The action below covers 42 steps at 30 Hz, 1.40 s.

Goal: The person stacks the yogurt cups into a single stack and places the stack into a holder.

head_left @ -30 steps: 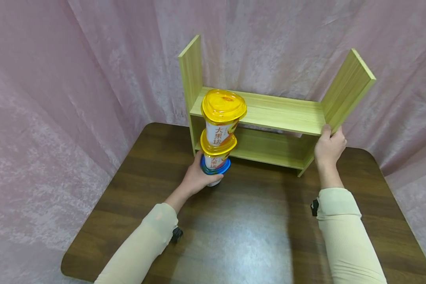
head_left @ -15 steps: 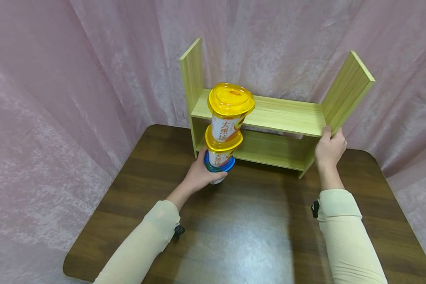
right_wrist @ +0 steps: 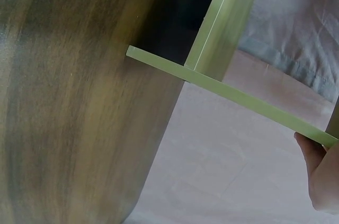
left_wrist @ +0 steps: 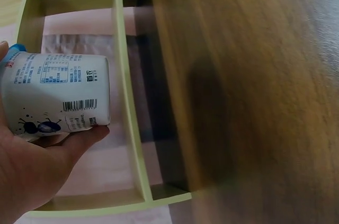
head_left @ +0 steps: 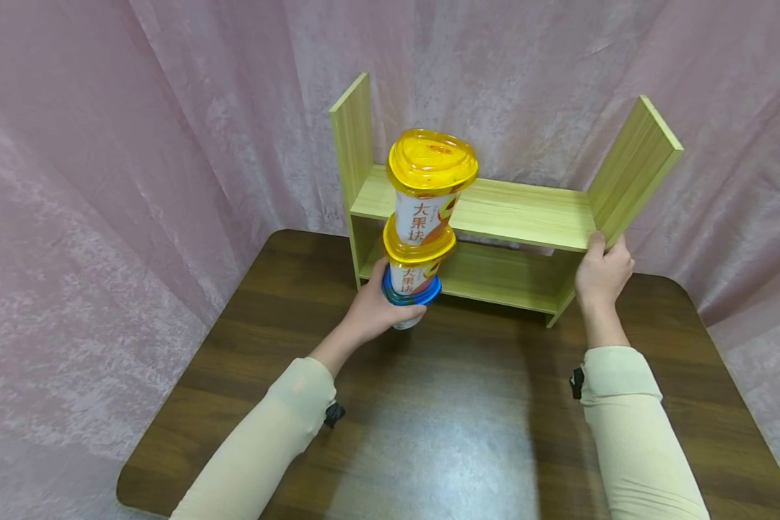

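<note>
My left hand (head_left: 372,315) grips the bottom cup of a stack of three cups (head_left: 422,231) held above the table in front of the shelf's left half. The top two cups have yellow lids (head_left: 432,160); the lowest has a blue lid (head_left: 411,292). In the left wrist view my fingers (left_wrist: 37,160) curl round a white cup (left_wrist: 58,97) with a barcode. My right hand (head_left: 601,266) grips the front edge of the right side panel of a light green wooden shelf (head_left: 526,209). The right wrist view shows that panel edge (right_wrist: 228,94) and a fingertip (right_wrist: 323,173).
The shelf stands at the back of a dark brown wooden table (head_left: 468,426), against a pink curtain (head_left: 136,144) that wraps round the back and sides. Both shelf boards (head_left: 494,271) are bare. The table's rounded corners lie near the curtain.
My left hand has lifted the cup stack higher and a little to the right, closer to the shelf. My right hand has stayed on the side panel.
</note>
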Available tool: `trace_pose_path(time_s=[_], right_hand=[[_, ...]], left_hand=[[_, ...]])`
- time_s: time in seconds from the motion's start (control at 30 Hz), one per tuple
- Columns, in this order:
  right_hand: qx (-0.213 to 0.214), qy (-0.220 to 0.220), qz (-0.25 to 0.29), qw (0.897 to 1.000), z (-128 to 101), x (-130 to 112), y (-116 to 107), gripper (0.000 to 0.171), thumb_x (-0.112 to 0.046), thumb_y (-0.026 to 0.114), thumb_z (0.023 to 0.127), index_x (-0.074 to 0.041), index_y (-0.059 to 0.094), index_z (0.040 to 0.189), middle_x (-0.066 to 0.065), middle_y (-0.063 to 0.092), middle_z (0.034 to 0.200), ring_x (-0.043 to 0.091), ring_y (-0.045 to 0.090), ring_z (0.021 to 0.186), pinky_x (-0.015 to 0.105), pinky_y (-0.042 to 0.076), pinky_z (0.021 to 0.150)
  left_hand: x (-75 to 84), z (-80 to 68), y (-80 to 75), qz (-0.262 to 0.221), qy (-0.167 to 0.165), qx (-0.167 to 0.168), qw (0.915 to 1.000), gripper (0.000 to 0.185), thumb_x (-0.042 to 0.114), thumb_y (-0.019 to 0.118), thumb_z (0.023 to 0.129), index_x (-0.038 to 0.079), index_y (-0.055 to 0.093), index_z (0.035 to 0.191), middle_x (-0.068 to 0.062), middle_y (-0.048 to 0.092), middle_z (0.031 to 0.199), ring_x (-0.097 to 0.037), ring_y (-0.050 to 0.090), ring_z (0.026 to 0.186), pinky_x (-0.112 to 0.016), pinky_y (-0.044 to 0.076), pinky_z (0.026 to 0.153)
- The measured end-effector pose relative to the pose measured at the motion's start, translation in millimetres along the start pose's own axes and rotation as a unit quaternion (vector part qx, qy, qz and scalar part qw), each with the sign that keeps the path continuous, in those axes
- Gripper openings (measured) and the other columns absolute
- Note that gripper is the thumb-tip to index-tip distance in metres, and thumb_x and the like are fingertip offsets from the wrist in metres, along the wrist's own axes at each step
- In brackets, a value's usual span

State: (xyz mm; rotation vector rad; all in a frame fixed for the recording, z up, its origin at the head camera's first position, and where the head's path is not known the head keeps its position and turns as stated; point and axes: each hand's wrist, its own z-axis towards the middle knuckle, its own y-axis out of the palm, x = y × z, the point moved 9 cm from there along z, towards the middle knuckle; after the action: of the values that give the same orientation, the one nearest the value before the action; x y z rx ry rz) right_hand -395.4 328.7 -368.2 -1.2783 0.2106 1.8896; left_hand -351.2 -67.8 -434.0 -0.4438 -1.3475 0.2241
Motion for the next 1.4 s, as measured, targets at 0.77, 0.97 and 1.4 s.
trace_pose_path(time_s=[0.77,0.97,1.4], right_hand=[[0.001,-0.005,0.006,1.000,2,1,2,0.037,-0.026,0.046,0.101,0.006,0.063,0.109,0.030,0.067,0.105,0.046,0.056,0.095,0.054,0.042,0.089],[0.000,-0.001,0.005,1.000,2,3,1,0.038,-0.026,0.046,0.101,0.006,0.063,0.110,0.030,0.067,0.107,0.047,0.058,0.100,0.054,0.042,0.091],[-0.002,0.001,0.004,1.000,3,4,1,0.038,-0.027,0.046,0.102,0.005,0.063,0.110,0.031,0.067,0.106,0.047,0.058,0.101,0.053,0.042,0.092]], left_hand=[[38.1,14.5,2.7,0.002,0.008,-0.012,0.9999,0.100,0.045,0.087,0.078,0.024,0.025,0.153,0.000,0.055,0.135,-0.020,0.057,0.119,-0.049,0.050,0.099],[48.3,18.5,2.6,0.000,0.019,-0.013,0.9997,0.097,0.044,0.086,0.079,0.023,0.025,0.152,-0.001,0.056,0.135,-0.021,0.058,0.118,-0.049,0.050,0.098],[63.1,26.9,1.7,0.005,0.021,-0.018,0.9996,0.100,0.044,0.086,0.079,0.024,0.023,0.154,-0.003,0.056,0.137,-0.021,0.058,0.119,-0.047,0.050,0.098]])
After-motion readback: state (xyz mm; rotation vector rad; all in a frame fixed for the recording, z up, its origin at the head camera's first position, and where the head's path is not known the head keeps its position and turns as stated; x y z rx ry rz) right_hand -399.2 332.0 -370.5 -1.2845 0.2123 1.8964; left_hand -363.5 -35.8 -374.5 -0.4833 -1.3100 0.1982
